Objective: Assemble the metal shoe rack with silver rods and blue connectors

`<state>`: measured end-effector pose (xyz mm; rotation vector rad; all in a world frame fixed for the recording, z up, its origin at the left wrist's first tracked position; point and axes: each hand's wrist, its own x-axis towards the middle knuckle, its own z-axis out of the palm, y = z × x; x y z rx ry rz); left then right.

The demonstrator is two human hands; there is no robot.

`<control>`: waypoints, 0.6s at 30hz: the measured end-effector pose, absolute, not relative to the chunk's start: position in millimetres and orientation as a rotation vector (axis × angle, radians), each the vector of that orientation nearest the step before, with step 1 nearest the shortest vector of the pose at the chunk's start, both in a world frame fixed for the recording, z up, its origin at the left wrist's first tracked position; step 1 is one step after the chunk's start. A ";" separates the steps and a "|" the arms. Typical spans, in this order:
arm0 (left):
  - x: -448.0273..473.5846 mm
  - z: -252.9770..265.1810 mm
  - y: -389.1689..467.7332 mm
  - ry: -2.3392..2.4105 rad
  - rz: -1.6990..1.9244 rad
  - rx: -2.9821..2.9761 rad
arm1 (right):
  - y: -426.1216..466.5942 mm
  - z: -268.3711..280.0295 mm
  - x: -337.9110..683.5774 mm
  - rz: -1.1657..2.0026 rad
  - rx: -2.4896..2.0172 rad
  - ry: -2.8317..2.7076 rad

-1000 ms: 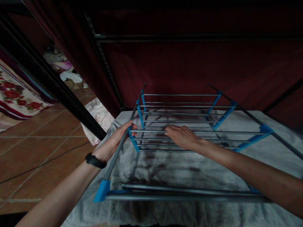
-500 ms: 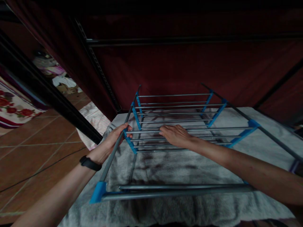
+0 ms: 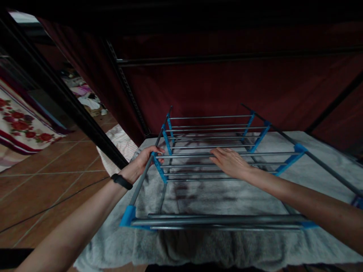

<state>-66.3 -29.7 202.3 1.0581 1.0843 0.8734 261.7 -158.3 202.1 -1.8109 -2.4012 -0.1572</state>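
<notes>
A shoe rack of grey metal tubes [image 3: 198, 154] with blue plastic brackets [image 3: 289, 159] lies on a grey blanket [image 3: 198, 245]. My left hand [image 3: 150, 156], a black band on its wrist, is closed around the rack's left side tube at a blue bracket. Toward the middle, my right hand [image 3: 228, 161] lies over a crosswise tube of the same shelf, its fingers bent down over it. The fingertips of that hand are partly hidden. Nearest me, several parallel tubes [image 3: 224, 220] run between the blue end pieces [image 3: 129, 216].
A dark red curtain [image 3: 212, 87] hangs behind the rack on a black metal frame [image 3: 68, 98]. To the left are a tiled floor [image 3: 70, 181] with a thin cable, a striped cloth [image 3: 120, 143] and a flowered blanket [image 3: 25, 126].
My right hand has slid right along the crosswise tube. My left hand keeps its hold by the bracket. The near end of the rack appears slightly higher, and the view has shifted.
</notes>
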 end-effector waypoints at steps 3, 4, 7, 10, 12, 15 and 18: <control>-62.2 197.9 -26.1 1.086 0.841 1.097 | -158.1 198.9 267.4 -0.161 -1.858 -2.412; -61.4 196.7 -25.8 1.084 0.846 1.124 | -156.7 197.9 267.9 -0.168 -1.857 -2.421; -60.3 195.7 -27.0 1.075 0.843 1.190 | -151.4 195.3 268.2 -0.179 -1.841 -2.437; -59.6 197.3 -29.0 1.073 0.818 1.202 | -148.1 194.3 269.2 -0.169 -1.844 -2.440; -59.1 198.0 -29.4 1.082 0.818 1.186 | -147.6 194.4 269.9 -0.159 -1.838 -2.451; -59.0 197.5 -29.0 1.082 0.829 1.184 | -148.0 195.2 270.0 -0.163 -1.835 -2.455; -59.7 197.7 -29.0 1.080 0.806 1.196 | -148.4 196.6 269.6 -0.151 -1.844 -2.443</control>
